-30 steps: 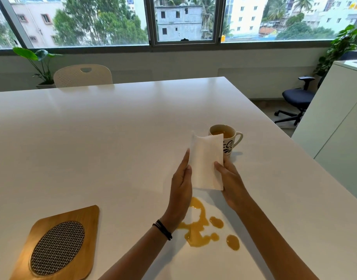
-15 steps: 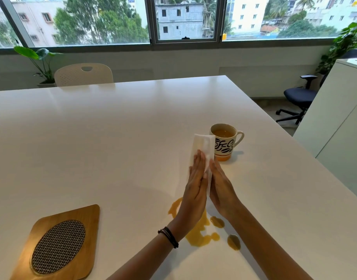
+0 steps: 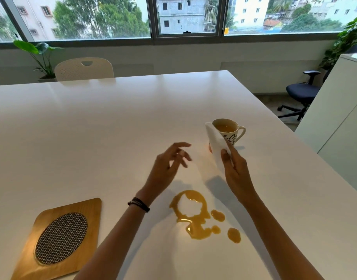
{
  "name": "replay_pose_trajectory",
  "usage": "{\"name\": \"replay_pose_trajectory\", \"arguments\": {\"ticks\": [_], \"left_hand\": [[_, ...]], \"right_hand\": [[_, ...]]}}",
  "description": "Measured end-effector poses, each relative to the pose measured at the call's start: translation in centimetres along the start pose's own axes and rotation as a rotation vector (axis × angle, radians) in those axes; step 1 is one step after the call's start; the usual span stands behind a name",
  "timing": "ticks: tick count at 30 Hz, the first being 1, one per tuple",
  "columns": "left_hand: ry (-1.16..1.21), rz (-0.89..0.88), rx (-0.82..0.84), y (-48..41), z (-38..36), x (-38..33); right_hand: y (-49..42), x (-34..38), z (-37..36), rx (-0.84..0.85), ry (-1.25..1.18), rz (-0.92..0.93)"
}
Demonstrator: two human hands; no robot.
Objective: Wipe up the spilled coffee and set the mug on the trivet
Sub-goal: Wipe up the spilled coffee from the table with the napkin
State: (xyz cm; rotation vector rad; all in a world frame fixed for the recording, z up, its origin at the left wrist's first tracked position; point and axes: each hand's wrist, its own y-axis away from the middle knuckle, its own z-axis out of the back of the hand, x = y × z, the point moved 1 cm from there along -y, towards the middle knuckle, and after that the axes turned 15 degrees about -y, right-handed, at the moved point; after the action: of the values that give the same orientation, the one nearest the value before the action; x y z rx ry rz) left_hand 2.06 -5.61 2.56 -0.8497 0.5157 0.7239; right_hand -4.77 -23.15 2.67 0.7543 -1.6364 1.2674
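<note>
Spill: coffee puddle (image 3: pixel 195 214) on white table (image 3: pixel 92 128) near front edge, between the two forearms, below both hands, untouched.
Right hand (image 3: pixel 235 172): raised above table, pinching folded white paper napkin (image 3: pixel 217 145) upright, napkin overlapping mug in view.
Left hand (image 3: pixel 167 164): empty, fingers spread loosely, hovering left of napkin.
Mug (image 3: pixel 227 132): upright toward right edge, coffee inside, handle facing right, beyond right hand.
Trivet (image 3: pixel 58 237): wooden with woven metal oval, front-left corner, well apart from mug.
</note>
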Motion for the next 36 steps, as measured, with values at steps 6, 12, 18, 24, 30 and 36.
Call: {"name": "replay_pose_trajectory", "arguments": {"ticks": [6,12,18,24,30,36], "left_hand": [[-0.583,0.098,0.133,1.0,1.8,5.8],[-0.503,0.172,0.311,1.8,0.7,8.2],[-0.518,0.165,0.307,2.2,0.5,8.5],[-0.521,0.168,0.292,2.3,0.5,8.5],[-0.517,0.155,0.28,2.5,0.5,8.7],[-0.527,0.144,0.273,2.5,0.4,9.1]], "right_hand": [[0.8,-1.7,-0.3,0.355,0.377,0.159],[2.1,-4.0,-1.5,0.702,0.499,-0.007],[3.2,-5.3,-2.2,0.872,0.505,-0.093],[3.4,-4.9,-1.9,0.943,0.44,-0.155],[4.0,-4.8,-2.0,0.99,0.444,-0.148],[4.0,-4.9,-2.1,0.996,0.449,-0.144]]}}
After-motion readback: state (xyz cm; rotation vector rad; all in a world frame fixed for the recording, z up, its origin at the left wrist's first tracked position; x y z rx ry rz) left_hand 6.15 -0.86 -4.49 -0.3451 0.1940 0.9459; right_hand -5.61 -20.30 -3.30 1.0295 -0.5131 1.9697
